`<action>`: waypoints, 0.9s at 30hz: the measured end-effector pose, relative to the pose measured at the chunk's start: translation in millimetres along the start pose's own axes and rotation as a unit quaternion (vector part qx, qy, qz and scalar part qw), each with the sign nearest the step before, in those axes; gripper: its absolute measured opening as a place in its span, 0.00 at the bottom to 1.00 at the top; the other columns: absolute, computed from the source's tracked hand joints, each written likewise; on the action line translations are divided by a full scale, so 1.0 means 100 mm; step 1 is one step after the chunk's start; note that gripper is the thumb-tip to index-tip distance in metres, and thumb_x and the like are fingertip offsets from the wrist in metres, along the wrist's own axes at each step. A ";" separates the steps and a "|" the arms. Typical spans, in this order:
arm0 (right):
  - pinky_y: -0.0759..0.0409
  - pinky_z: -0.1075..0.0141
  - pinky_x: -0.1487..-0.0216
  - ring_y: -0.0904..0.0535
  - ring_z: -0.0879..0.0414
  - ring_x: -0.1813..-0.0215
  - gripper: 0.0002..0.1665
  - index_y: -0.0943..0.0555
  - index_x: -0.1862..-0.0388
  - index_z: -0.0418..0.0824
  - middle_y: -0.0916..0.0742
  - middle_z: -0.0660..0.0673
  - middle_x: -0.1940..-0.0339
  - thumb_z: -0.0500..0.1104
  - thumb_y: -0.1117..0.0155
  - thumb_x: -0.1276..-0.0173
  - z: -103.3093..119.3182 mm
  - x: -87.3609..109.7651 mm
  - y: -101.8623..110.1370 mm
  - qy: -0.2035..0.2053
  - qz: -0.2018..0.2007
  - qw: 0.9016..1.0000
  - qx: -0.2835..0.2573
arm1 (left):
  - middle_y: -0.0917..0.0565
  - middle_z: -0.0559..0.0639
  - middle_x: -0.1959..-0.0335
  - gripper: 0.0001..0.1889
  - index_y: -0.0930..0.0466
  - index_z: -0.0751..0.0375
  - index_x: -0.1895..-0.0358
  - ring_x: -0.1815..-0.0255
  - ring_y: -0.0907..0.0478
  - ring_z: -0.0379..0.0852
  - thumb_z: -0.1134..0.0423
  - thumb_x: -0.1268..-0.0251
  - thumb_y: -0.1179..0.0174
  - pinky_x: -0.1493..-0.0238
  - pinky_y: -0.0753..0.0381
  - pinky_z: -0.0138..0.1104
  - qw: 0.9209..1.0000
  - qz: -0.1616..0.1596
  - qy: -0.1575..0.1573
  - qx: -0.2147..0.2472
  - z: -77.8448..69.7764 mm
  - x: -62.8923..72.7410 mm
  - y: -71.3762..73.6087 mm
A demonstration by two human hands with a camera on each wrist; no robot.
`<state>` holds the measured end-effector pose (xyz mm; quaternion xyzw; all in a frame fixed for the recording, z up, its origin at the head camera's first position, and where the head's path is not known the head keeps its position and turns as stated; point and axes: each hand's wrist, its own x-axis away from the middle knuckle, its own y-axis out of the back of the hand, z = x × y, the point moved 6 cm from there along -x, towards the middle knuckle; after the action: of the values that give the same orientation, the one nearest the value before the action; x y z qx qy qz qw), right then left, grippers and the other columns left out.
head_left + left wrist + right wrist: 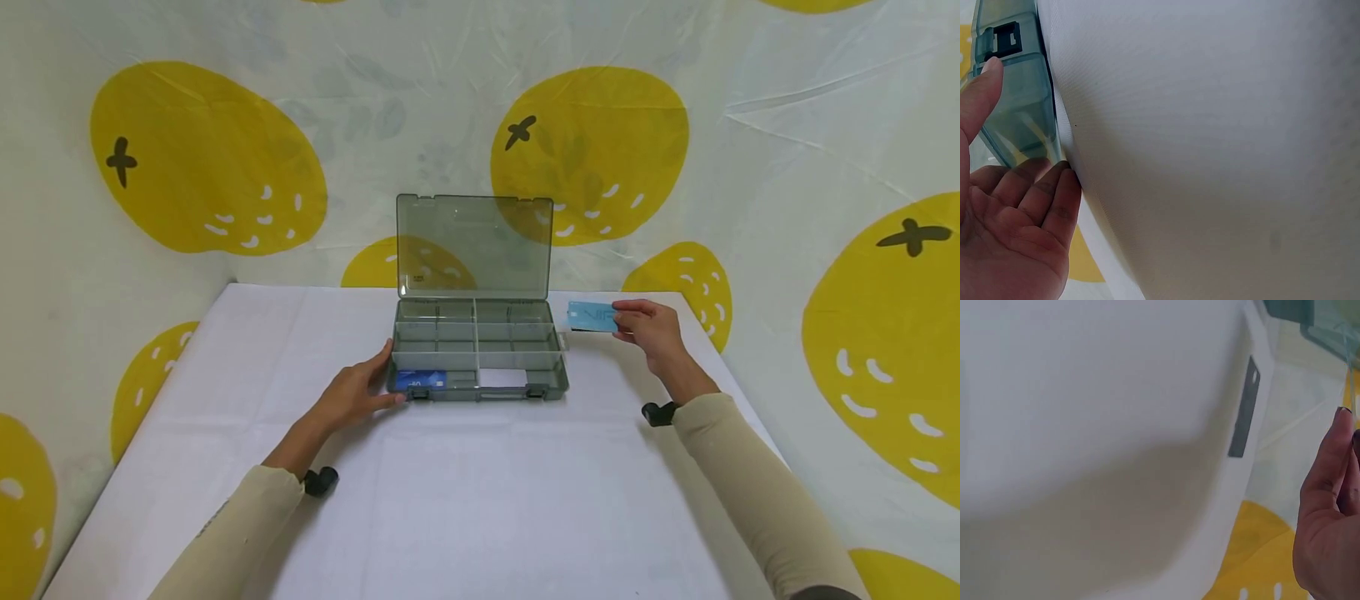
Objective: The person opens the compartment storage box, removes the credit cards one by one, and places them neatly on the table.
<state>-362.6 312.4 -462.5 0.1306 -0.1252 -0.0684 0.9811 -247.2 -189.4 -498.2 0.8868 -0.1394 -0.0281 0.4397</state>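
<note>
A grey translucent compartment box [477, 394] stands on the table with its lid [474, 247] raised. My left hand [352, 396] holds the box's front left corner. In the left wrist view the thumb [985, 94] lies on the front wall near a latch, the fingers [1041, 194] along the side wall. To the right of the box, my right hand [648, 329] pinches a light blue card [591, 316] by its right end. The right wrist view shows this card only edge-on. A dark blue card [420, 379] lies in the front left compartment, a white card [502, 378] in the front right one.
A dark flat card-like piece [1245, 409] with a small hole lies on the table, mostly hidden below the light blue card in the head view. White cloth covers the table [480, 500]. Behind it hangs a curtain [360, 150] with yellow fruit prints.
</note>
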 end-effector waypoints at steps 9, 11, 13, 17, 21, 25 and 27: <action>0.12 0.68 0.41 0.16 0.50 0.44 0.22 0.21 0.28 0.44 0.20 0.40 0.30 0.44 0.38 0.17 -0.23 -0.05 0.06 -0.063 0.017 0.996 0.052 | 0.45 0.61 0.13 0.57 0.58 0.53 0.12 0.14 0.42 0.66 0.48 0.33 0.26 0.16 0.39 0.60 1.000 0.001 0.000 -0.005 0.02 0.00 0.00; 0.12 0.68 0.40 0.16 0.49 0.43 0.23 0.22 0.27 0.44 0.21 0.39 0.27 0.44 0.38 0.17 -0.27 -0.06 0.08 -0.069 0.018 0.996 0.058 | 0.45 0.60 0.13 0.57 0.58 0.53 0.12 0.14 0.43 0.66 0.48 0.33 0.26 0.16 0.39 0.60 1.000 0.001 0.000 -0.004 0.02 -0.01 0.00; 0.12 0.68 0.41 0.17 0.49 0.43 0.24 0.22 0.27 0.43 0.22 0.38 0.26 0.44 0.38 0.17 -0.31 -0.07 0.09 -0.072 0.022 0.995 0.064 | 0.45 0.60 0.13 0.57 0.57 0.54 0.12 0.14 0.43 0.66 0.48 0.33 0.26 0.16 0.40 0.60 1.000 0.002 0.000 -0.004 0.02 -0.01 0.00; 0.12 0.72 0.46 0.17 0.51 0.47 0.23 0.21 0.27 0.43 0.22 0.39 0.26 0.44 0.38 0.18 -0.38 -0.11 0.11 -0.074 0.025 0.994 0.076 | 0.45 0.60 0.13 0.57 0.57 0.54 0.12 0.14 0.43 0.65 0.49 0.33 0.25 0.16 0.40 0.59 1.000 -0.001 -0.002 -0.003 0.01 -0.01 0.01; 0.12 0.73 0.49 0.17 0.52 0.50 0.23 0.21 0.27 0.43 0.22 0.39 0.27 0.44 0.38 0.18 -0.43 -0.15 0.11 -0.075 0.028 0.993 0.083 | 0.45 0.60 0.13 0.57 0.57 0.55 0.12 0.14 0.42 0.66 0.49 0.33 0.25 0.16 0.39 0.60 1.000 -0.002 -0.005 -0.005 0.00 -0.01 0.01; 0.13 0.73 0.50 0.18 0.52 0.50 0.23 0.21 0.27 0.43 0.22 0.38 0.27 0.43 0.39 0.17 -0.47 -0.19 0.11 -0.080 0.029 0.992 0.094 | 0.45 0.60 0.13 0.57 0.56 0.56 0.12 0.14 0.42 0.66 0.50 0.33 0.25 0.16 0.40 0.60 1.000 -0.001 -0.004 -0.005 -0.01 0.00 0.01; 0.13 0.74 0.51 0.18 0.51 0.49 0.22 0.20 0.28 0.43 0.21 0.38 0.27 0.43 0.40 0.17 -0.48 -0.20 0.11 -0.080 0.030 0.991 0.101 | 0.45 0.60 0.13 0.57 0.56 0.56 0.12 0.14 0.42 0.66 0.50 0.33 0.25 0.16 0.40 0.60 1.000 -0.002 -0.003 -0.006 -0.01 0.00 0.01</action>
<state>-368.2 337.6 -509.3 0.2195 -0.2137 -0.0360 0.9512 -247.1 -189.6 -497.0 0.8844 -0.1387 -0.0321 0.4445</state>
